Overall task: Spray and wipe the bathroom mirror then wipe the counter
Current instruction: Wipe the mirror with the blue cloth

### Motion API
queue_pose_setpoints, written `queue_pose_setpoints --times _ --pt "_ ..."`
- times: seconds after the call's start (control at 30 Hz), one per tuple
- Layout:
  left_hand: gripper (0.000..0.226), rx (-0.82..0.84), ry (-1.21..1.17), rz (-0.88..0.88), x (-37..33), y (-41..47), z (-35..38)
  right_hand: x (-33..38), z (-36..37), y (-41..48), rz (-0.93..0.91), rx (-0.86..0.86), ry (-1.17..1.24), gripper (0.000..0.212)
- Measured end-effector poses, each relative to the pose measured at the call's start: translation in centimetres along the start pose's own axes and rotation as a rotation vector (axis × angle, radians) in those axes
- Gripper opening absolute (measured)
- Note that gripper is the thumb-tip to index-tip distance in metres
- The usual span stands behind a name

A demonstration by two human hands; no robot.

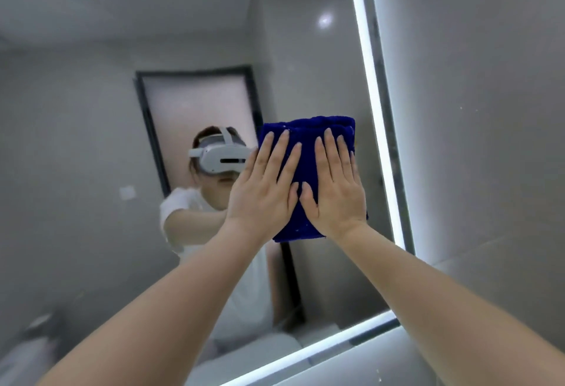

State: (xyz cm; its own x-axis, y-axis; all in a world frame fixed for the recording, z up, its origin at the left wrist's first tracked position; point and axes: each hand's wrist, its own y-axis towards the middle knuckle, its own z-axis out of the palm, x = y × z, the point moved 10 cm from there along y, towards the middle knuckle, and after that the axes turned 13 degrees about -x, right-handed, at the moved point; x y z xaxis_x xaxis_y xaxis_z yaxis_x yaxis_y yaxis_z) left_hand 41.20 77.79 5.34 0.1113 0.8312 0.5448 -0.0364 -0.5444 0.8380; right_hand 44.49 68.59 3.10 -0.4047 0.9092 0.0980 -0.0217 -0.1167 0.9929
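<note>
A folded dark blue cloth (308, 134) lies flat against the bathroom mirror (107, 141), near the mirror's right side. My left hand (264, 186) presses on the cloth's left half with straight, spread fingers. My right hand (336, 190) presses on its right half the same way, thumbs almost touching. Both arms reach up and forward from the bottom of the view. No spray bottle is in view, and the counter is out of sight.
A lit white strip (376, 110) runs down the mirror's right edge and another along its bottom edge (321, 352). Grey wall tiles (474, 110) lie to the right. The mirror reflects a person in a white shirt (183, 211) and a door (195, 104).
</note>
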Motion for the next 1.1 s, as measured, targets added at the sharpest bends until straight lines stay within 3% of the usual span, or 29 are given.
queue_pose_setpoints --times 0.27,0.53,0.9,1.1 --pt "0.054 -0.044 0.028 0.041 -0.5 0.1 -0.2 -0.3 -0.1 -0.2 0.014 0.034 -0.035 0.067" --pt "0.053 -0.032 0.079 0.168 1.6 -1.7 -2.2 3.6 0.1 -1.3 0.180 0.030 -0.030 0.069" --pt "0.050 -0.095 0.104 0.139 14.8 -11.9 -9.6 21.2 2.2 -3.8 0.088 0.061 -0.041 0.069" --pt "0.049 -0.097 0.121 0.099 25.4 -18.4 -15.2 34.7 3.7 -4.2 0.056 0.052 -0.024 0.069"
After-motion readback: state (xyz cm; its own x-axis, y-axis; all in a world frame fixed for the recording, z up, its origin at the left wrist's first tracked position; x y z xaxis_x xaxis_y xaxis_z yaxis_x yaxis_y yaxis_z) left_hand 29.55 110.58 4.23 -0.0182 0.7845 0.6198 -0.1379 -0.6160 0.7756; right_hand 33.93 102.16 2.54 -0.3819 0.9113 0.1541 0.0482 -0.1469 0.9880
